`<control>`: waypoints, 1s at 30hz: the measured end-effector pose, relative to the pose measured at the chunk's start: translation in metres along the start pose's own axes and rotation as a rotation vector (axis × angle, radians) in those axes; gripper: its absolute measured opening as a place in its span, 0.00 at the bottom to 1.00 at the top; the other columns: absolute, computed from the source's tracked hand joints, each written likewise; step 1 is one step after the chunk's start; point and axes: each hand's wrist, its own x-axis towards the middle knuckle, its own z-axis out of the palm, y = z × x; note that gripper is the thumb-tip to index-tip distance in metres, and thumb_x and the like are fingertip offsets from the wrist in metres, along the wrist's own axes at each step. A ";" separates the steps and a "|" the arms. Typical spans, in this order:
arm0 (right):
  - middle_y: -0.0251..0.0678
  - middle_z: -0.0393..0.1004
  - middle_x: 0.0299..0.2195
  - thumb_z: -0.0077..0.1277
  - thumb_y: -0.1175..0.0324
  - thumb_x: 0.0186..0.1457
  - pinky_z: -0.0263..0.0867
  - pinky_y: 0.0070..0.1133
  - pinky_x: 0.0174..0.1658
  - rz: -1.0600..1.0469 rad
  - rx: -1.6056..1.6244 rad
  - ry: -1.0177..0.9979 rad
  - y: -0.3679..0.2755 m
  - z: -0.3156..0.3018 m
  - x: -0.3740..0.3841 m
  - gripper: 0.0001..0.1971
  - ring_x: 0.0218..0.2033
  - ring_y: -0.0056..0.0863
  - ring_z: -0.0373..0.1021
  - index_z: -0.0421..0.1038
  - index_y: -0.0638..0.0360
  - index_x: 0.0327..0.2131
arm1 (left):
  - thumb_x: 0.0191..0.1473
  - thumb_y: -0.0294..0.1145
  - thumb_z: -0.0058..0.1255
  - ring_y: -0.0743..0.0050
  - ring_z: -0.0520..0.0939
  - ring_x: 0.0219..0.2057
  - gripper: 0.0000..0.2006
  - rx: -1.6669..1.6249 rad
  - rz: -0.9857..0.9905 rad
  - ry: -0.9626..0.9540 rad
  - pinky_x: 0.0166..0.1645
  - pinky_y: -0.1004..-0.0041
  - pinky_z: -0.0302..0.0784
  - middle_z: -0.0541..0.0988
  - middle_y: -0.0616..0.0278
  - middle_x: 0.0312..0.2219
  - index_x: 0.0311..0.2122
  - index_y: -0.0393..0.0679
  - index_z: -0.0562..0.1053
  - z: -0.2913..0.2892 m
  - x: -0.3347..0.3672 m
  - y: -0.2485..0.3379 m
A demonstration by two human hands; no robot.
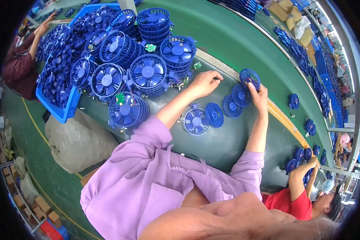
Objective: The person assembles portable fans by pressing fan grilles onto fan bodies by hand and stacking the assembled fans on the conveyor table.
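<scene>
My right hand (258,97) grips a blue slotted fan cover (250,76) by its near edge, thumb on top, over the far edge of the dark worktop. My left hand (205,83) is over the worktop between the fan stacks and the covers, fingers loosely bent and a little apart, with nothing seen in it. Just below my right hand lie two more round covers, one (241,95) overlapping another (232,106). Nearer me, a fan housing with blades (196,121) lies face up, and a slotted cover (214,115) leans against its right side.
Several stacks of blue fan housings (148,72) with small green circuit boards stand at the left. Behind them, a blue crate (70,106) is heaped with blades. A green conveyor belt (212,32) runs along the far side. Other people work at left and at right (290,202).
</scene>
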 end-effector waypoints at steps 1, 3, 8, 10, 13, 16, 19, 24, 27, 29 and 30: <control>0.27 0.77 0.31 0.55 0.67 0.55 0.66 0.17 0.37 0.000 0.000 0.006 0.000 0.001 -0.005 0.12 0.32 0.13 0.68 0.76 0.65 0.39 | 0.54 0.28 0.48 0.65 0.82 0.35 0.10 0.236 0.106 -0.059 0.38 0.69 0.78 0.78 0.55 0.35 0.41 0.39 0.73 -0.004 -0.004 0.007; 0.25 0.76 0.31 0.54 0.67 0.57 0.65 0.15 0.38 0.020 -0.060 0.062 0.001 0.003 -0.013 0.10 0.32 0.12 0.67 0.76 0.64 0.38 | 0.52 0.33 0.51 0.57 0.81 0.36 0.10 0.285 0.076 -0.113 0.41 0.63 0.75 0.78 0.51 0.34 0.38 0.38 0.74 -0.013 -0.018 0.025; 0.27 0.77 0.30 0.55 0.66 0.56 0.66 0.16 0.36 -0.017 -0.016 0.145 -0.017 0.020 -0.028 0.11 0.30 0.13 0.68 0.76 0.65 0.38 | 0.50 0.38 0.54 0.50 0.78 0.37 0.12 0.563 0.049 -0.299 0.43 0.59 0.73 0.77 0.52 0.31 0.34 0.40 0.76 -0.040 -0.062 0.041; 0.27 0.77 0.31 0.55 0.67 0.56 0.66 0.16 0.36 -0.017 0.043 0.107 -0.029 0.027 -0.033 0.12 0.30 0.13 0.68 0.76 0.65 0.39 | 0.49 0.41 0.56 0.53 0.78 0.39 0.14 0.537 -0.033 -0.358 0.44 0.62 0.73 0.77 0.53 0.33 0.36 0.41 0.76 -0.045 -0.071 0.038; 0.28 0.77 0.32 0.55 0.67 0.56 0.65 0.15 0.36 0.024 0.116 0.091 -0.044 0.036 -0.037 0.11 0.32 0.13 0.69 0.76 0.63 0.40 | 0.48 0.42 0.58 0.56 0.77 0.41 0.16 0.446 0.035 -0.381 0.46 0.64 0.72 0.77 0.54 0.36 0.37 0.41 0.76 -0.050 -0.079 0.036; 0.26 0.76 0.30 0.56 0.66 0.55 0.64 0.14 0.33 -0.036 0.204 0.113 -0.058 0.048 -0.043 0.11 0.29 0.12 0.68 0.76 0.62 0.39 | 0.48 0.40 0.59 0.56 0.76 0.43 0.15 0.399 0.100 -0.461 0.47 0.65 0.71 0.76 0.55 0.37 0.38 0.43 0.76 -0.055 -0.085 0.040; 0.30 0.77 0.32 0.56 0.67 0.53 0.68 0.18 0.33 -0.003 0.276 0.010 -0.061 0.058 -0.049 0.12 0.30 0.17 0.71 0.76 0.61 0.40 | 0.49 0.35 0.56 0.54 0.78 0.40 0.11 0.449 0.180 -0.425 0.44 0.63 0.73 0.77 0.53 0.35 0.35 0.41 0.74 -0.056 -0.090 0.031; 0.32 0.76 0.33 0.54 0.69 0.53 0.69 0.16 0.29 0.004 0.395 -0.187 -0.097 0.066 -0.071 0.17 0.29 0.19 0.72 0.70 0.61 0.47 | 0.54 0.35 0.49 0.51 0.80 0.37 0.10 0.425 0.040 -0.162 0.40 0.61 0.74 0.80 0.51 0.33 0.39 0.41 0.73 -0.065 -0.088 0.060; 0.32 0.76 0.35 0.55 0.69 0.52 0.69 0.16 0.32 0.017 0.381 -0.209 -0.111 0.067 -0.078 0.19 0.31 0.17 0.72 0.69 0.61 0.48 | 0.54 0.36 0.51 0.55 0.82 0.31 0.09 0.256 0.153 0.148 0.35 0.64 0.74 0.80 0.52 0.28 0.35 0.40 0.74 -0.059 -0.075 0.072; 0.33 0.76 0.37 0.56 0.69 0.52 0.69 0.18 0.40 -0.018 0.289 -0.141 -0.104 0.072 -0.071 0.18 0.36 0.19 0.72 0.71 0.63 0.46 | 0.54 0.36 0.51 0.61 0.82 0.29 0.10 0.140 0.187 0.236 0.34 0.67 0.74 0.80 0.54 0.28 0.35 0.41 0.75 -0.053 -0.060 0.061; 0.33 0.76 0.38 0.56 0.69 0.52 0.68 0.20 0.43 -0.083 0.257 -0.098 -0.096 0.074 -0.065 0.18 0.38 0.20 0.72 0.71 0.64 0.46 | 0.54 0.37 0.51 0.62 0.82 0.29 0.10 0.138 0.235 0.294 0.33 0.67 0.73 0.80 0.55 0.28 0.35 0.41 0.75 -0.051 -0.054 0.057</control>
